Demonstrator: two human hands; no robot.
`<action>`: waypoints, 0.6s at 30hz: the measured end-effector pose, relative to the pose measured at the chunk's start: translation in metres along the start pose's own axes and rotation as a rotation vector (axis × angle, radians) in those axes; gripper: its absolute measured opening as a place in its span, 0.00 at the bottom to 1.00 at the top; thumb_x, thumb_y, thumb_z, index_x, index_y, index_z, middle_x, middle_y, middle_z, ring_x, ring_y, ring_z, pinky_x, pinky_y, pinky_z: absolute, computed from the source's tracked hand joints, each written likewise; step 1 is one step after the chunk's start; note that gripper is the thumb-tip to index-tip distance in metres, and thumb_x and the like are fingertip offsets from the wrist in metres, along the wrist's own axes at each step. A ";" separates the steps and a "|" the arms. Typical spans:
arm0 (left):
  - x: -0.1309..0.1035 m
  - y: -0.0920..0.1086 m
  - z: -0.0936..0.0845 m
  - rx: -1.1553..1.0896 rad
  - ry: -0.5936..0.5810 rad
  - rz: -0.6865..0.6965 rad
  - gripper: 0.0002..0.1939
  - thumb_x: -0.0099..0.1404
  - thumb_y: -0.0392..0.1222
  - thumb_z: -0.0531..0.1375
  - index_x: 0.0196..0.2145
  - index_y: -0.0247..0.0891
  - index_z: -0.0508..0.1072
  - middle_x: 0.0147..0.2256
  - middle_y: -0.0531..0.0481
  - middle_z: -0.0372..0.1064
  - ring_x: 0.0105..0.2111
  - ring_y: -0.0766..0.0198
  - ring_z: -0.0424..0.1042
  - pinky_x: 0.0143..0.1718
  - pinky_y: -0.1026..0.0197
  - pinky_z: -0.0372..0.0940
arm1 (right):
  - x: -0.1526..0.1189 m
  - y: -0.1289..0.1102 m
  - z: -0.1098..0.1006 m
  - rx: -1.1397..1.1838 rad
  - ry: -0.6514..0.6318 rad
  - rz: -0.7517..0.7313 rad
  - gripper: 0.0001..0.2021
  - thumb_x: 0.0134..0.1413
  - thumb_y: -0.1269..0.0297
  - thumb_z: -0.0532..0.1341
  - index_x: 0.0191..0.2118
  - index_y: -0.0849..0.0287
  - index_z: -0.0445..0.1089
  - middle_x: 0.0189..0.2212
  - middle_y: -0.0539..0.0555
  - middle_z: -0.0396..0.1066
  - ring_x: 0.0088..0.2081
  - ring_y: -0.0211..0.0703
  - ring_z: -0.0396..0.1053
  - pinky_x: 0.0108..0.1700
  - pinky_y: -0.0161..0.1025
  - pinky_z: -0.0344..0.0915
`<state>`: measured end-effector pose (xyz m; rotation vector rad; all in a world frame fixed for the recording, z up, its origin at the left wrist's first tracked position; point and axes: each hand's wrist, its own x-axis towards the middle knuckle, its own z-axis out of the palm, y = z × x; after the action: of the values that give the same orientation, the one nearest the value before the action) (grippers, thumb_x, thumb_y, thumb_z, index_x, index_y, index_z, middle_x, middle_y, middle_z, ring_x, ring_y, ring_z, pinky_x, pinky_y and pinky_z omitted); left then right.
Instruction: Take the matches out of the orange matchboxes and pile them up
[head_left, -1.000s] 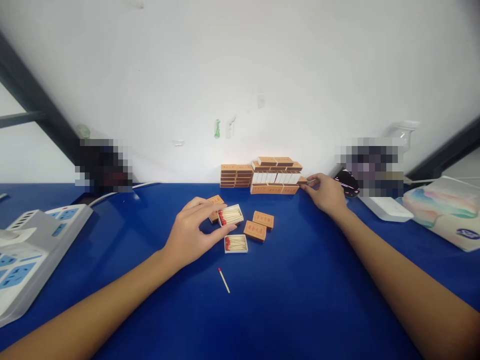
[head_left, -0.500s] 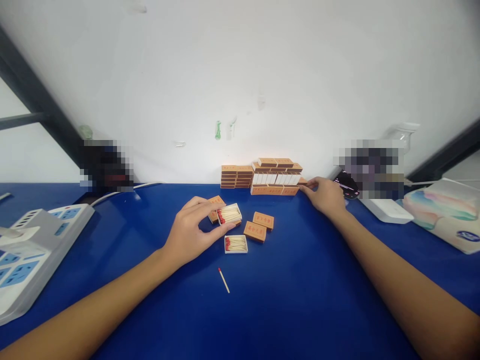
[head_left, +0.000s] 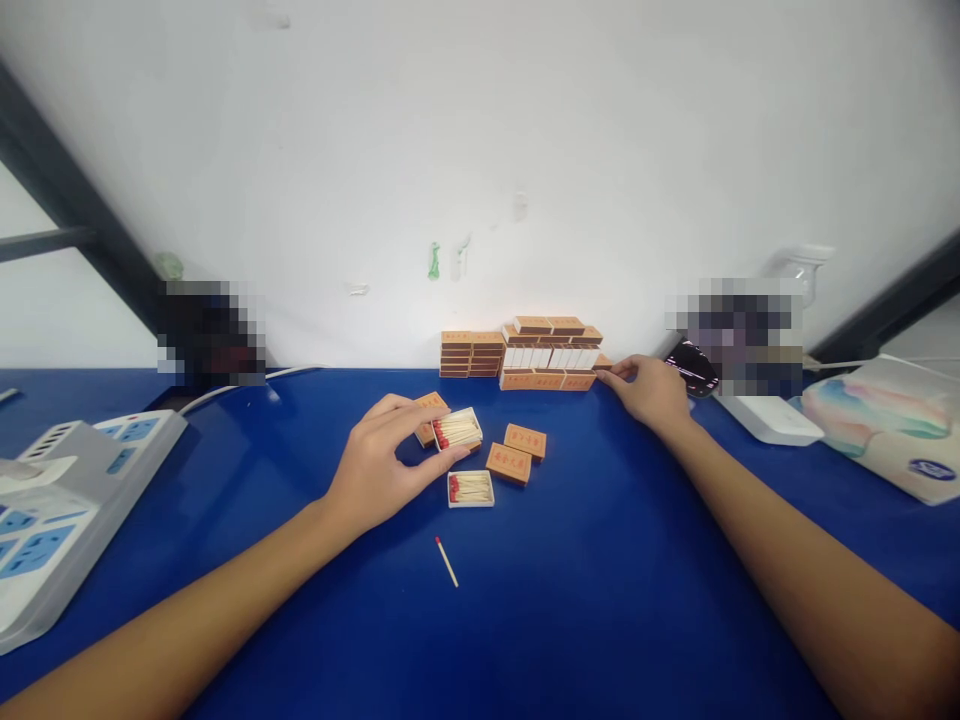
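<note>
My left hand [head_left: 386, 455] grips an open white matchbox tray [head_left: 457, 430] filled with red-tipped matches, thumb and fingers on its sides. Beneath and behind that tray lies an orange matchbox [head_left: 429, 404]. A second filled tray [head_left: 471, 489] rests flat on the table, and a single match [head_left: 447, 562] lies in front of it. Two closed matchboxes [head_left: 509, 463] sit to the right of the trays. At the right end of a stacked structure of matchboxes [head_left: 551, 355], my right hand [head_left: 646, 388] pinches a matchbox [head_left: 602, 363], mostly hidden. A shorter stack [head_left: 471, 355] adjoins on the left.
A white power strip [head_left: 90, 500] stands at the left on the blue table [head_left: 570, 600]. A dark phone-like object [head_left: 694, 368], a white device [head_left: 772, 420] and a pale packet [head_left: 885, 425] lie at the right. A white wall [head_left: 480, 150] rises behind the stacks.
</note>
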<state>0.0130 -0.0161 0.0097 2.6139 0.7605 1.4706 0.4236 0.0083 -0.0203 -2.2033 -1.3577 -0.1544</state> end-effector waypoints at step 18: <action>-0.003 -0.011 -0.001 0.079 -0.098 -0.116 0.20 0.68 0.49 0.69 0.54 0.40 0.77 0.43 0.46 0.80 0.44 0.56 0.75 0.46 0.49 0.74 | -0.073 -0.094 -0.062 0.278 -0.147 -0.582 0.10 0.64 0.57 0.60 0.35 0.54 0.75 0.31 0.55 0.77 0.32 0.46 0.70 0.36 0.42 0.65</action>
<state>0.0070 -0.0079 0.0051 2.6247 0.9599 1.2977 0.3187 -0.0483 0.0413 -1.5719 -1.9443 -0.0100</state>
